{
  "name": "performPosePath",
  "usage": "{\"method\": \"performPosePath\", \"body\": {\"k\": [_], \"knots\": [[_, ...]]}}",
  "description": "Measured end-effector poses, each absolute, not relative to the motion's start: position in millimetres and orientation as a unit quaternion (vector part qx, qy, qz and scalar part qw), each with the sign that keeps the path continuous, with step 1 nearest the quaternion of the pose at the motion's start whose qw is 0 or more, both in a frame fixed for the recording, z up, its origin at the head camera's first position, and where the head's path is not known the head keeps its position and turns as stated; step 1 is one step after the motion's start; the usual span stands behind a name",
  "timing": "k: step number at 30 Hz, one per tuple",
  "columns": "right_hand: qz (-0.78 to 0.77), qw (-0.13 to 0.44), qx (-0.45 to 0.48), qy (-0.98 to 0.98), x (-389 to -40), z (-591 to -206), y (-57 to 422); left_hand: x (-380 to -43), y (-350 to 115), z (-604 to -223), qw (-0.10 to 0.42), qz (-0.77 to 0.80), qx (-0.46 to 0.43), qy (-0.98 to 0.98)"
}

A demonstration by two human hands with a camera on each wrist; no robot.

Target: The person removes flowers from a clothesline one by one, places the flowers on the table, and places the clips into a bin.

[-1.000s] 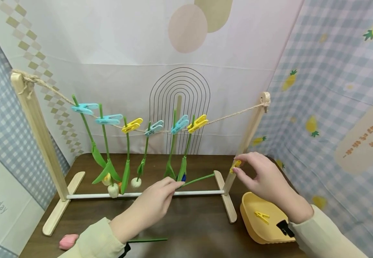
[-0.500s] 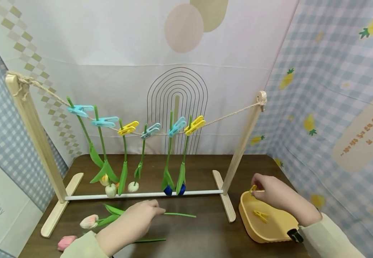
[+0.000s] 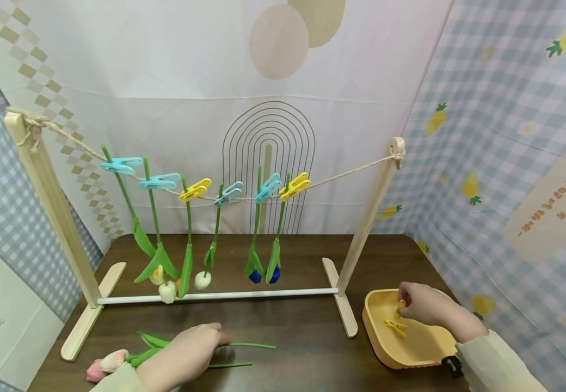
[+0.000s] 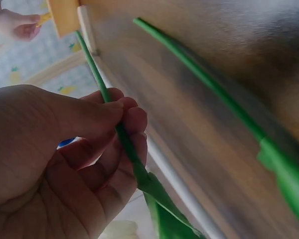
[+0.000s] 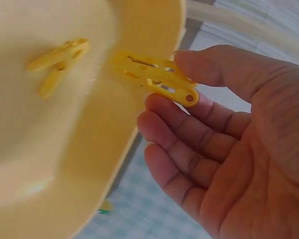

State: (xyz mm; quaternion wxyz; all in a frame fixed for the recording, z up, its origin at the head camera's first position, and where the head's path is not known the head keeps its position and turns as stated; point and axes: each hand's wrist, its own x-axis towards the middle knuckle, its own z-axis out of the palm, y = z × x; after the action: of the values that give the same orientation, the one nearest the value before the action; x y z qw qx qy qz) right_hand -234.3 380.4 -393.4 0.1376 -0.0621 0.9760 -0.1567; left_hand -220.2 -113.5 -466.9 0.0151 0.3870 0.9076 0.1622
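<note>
Low over the table's front left, my left hand (image 3: 185, 351) pinches the green stem (image 4: 125, 140) of an artificial tulip between thumb and fingers. Its whitish-pink bloom (image 3: 115, 360) overlaps a pink tulip (image 3: 96, 371) lying on the table, whose stem (image 3: 231, 365) runs alongside. At the right, my right hand (image 3: 427, 305) is over the yellow tray (image 3: 378, 354). Thumb and fingertips there pinch a yellow clothespin (image 5: 159, 79) by its handle end, with its jaws pointing into the tray. Another yellow clothespin (image 5: 60, 64) lies on the tray's bottom.
A wooden rack (image 3: 366, 228) with a white crossbar (image 3: 293, 293) spans the table behind my hands. From its rope (image 3: 346, 177), several tulips hang bloom-down, held by blue clothespins (image 3: 267, 188) and yellow clothespins (image 3: 295, 186). Patterned cloths (image 3: 498, 136) enclose the back and sides.
My left hand has brought the whitish-pink tulip down from near the crossbar towards the table's front left. My right hand has carried the yellow clothespin from beside the right post down into the tray.
</note>
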Motion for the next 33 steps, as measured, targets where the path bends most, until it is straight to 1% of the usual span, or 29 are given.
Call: {"method": "performPosePath", "body": {"k": [2,8,12,16,21,26,33], "knots": [[-0.156,0.133,-0.065,0.977,-234.6,-397.8,384.1,-220.7,-115.7,-471.6,0.013,0.163,0.391,0.906],[-0.154,0.116,-0.057,0.98,-235.9,-409.6,394.3,-222.3,-121.5,-481.4,0.031,0.176,0.387,0.905],[-0.16,0.101,-0.05,0.981,-238.7,-417.1,401.7,-221.1,-124.1,-486.6,0.015,0.177,0.386,0.905],[-0.154,0.092,-0.045,0.983,-241.3,-425.6,408.6,-220.0,-125.7,-489.6,0.014,0.179,0.38,0.908],[-0.153,0.096,-0.041,0.983,-242.1,-434.4,416.2,-219.9,-126.5,-492.4,0.016,0.175,0.374,0.911],[-0.143,0.101,-0.038,0.984,-241.5,-441.6,422.6,-221.3,-127.7,-496.1,0.032,0.184,0.37,0.91],[-0.131,0.081,-0.054,0.987,-237.6,-444.3,427.3,-225.3,-131.0,-496.0,0.066,0.201,0.356,0.91]]}}
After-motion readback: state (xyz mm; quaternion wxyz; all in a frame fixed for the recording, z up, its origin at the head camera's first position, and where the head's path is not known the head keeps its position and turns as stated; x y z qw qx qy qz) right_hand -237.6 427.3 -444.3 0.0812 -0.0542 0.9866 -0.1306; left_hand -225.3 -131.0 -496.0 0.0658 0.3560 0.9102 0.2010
